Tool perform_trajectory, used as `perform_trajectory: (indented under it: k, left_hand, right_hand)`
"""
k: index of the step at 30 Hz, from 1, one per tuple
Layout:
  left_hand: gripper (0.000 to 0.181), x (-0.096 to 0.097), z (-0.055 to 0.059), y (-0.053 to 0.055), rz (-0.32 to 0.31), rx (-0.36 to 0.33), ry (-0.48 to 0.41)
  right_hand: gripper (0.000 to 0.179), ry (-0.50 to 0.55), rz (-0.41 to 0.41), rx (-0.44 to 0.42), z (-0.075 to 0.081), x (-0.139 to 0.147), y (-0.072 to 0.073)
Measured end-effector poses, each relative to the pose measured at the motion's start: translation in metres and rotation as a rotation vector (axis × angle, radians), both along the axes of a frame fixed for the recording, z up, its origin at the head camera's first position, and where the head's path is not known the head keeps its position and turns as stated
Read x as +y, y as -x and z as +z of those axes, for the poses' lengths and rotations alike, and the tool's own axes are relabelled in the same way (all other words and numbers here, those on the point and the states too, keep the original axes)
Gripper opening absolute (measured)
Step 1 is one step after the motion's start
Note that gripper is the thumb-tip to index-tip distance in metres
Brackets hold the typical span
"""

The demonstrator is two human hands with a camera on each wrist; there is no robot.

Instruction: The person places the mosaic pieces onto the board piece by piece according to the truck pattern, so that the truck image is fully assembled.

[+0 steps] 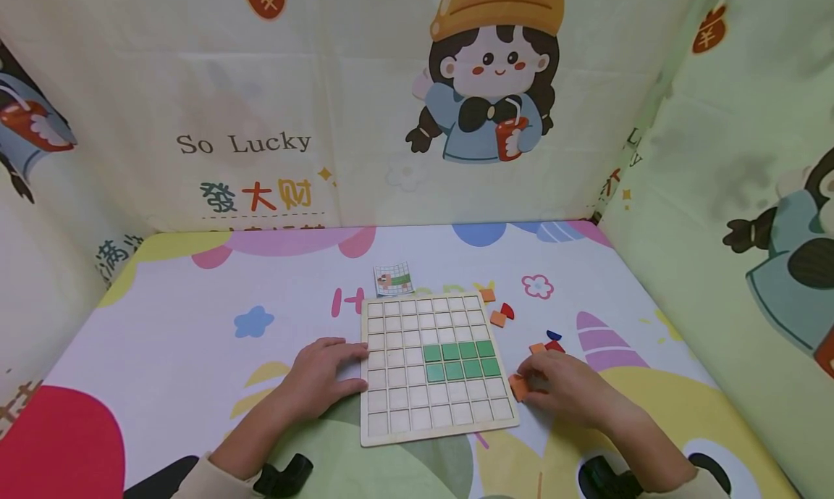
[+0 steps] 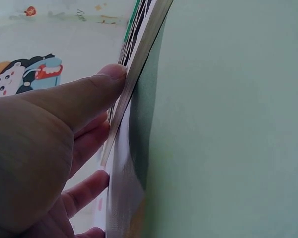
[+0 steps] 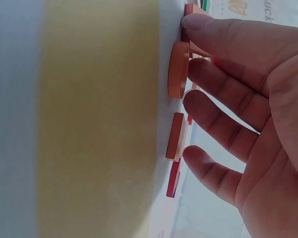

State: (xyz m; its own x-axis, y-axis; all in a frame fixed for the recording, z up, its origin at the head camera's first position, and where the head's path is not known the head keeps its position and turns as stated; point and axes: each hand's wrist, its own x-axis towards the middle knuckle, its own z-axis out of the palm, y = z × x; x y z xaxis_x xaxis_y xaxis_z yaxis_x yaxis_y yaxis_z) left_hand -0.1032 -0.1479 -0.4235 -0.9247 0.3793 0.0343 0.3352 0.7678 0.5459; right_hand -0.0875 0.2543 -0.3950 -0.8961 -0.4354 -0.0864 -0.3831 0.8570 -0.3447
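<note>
In the head view, the right hand (image 1: 567,387) covers part of the orange piece (image 1: 519,389) in its grip and part of the red piece (image 1: 554,346) beyond. The board (image 1: 396,399) hides some lettering (image 1: 336,303) on the desk (image 1: 195,332). The card (image 1: 394,280) is too small for its drawing to be made out. The near edge cuts off both sleeves (image 1: 211,481). In the left wrist view, the board shows edge-on, its squares unreadable, and the left hand (image 2: 35,163) is cut off. The yellow print (image 3: 99,124) in the right wrist view is blurred.

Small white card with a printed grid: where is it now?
In the head view, the card lies at the far edge of the pale wooden grid board, near its left corner.
</note>
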Motion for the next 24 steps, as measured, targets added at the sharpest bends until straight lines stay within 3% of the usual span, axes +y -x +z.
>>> perform_trajectory:
  k: [24]
  left_hand:
    - [0.046, 0.0004, 0.0004, -0.0002, 0.007, -0.006, 0.000]
  right_hand:
    - [0.025, -0.031, -0.070, 0.060, 0.0004, -0.0055, 0.0012]
